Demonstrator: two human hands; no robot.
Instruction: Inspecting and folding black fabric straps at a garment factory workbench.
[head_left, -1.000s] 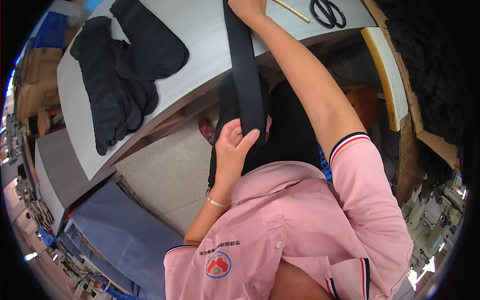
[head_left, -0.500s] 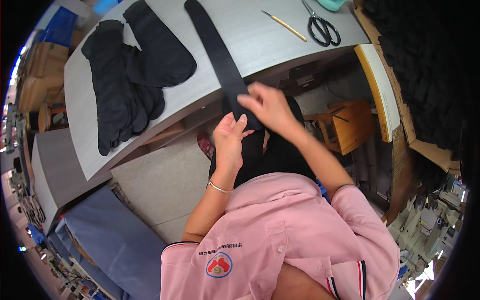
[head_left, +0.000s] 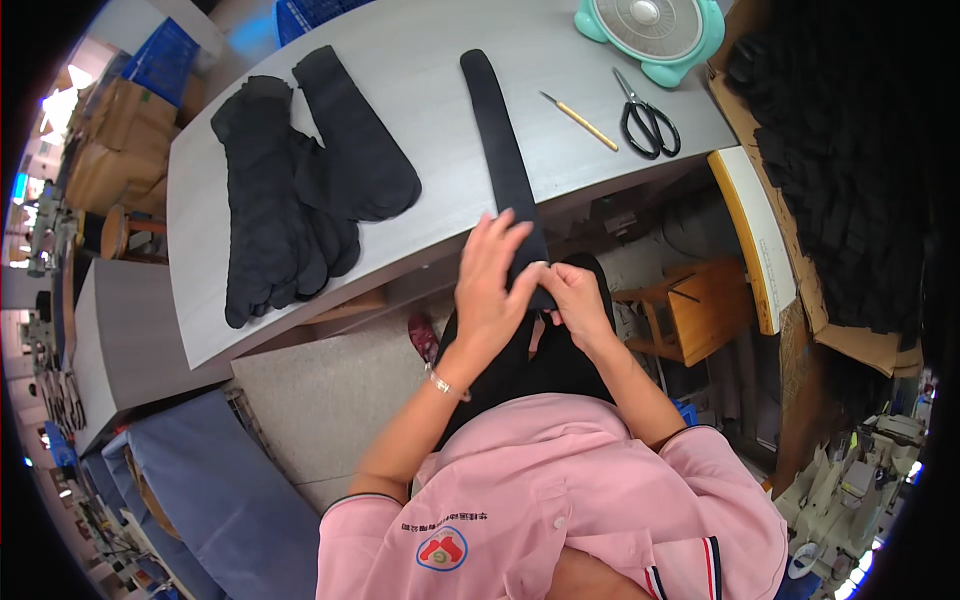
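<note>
This is a garment or textile workshop — a small factory floor rather than a home. A long grey worktable (head_left: 420,50) carries a stack of black stocking-like pieces (head_left: 290,200), a single long black strip (head_left: 500,140), a pair of black-handled scissors (head_left: 648,122) and a thin yellow stick tool (head_left: 578,120), with a small mint-green fan (head_left: 650,30) at the far edge. A heap of more black fabric (head_left: 840,170) sits on cardboard to the right. Sewing machines (head_left: 860,470) stand at lower right, blue crates (head_left: 160,65) and cardboard boxes (head_left: 110,150) line the left — and the person wears a pink uniform polo (head_left: 560,510).
</note>
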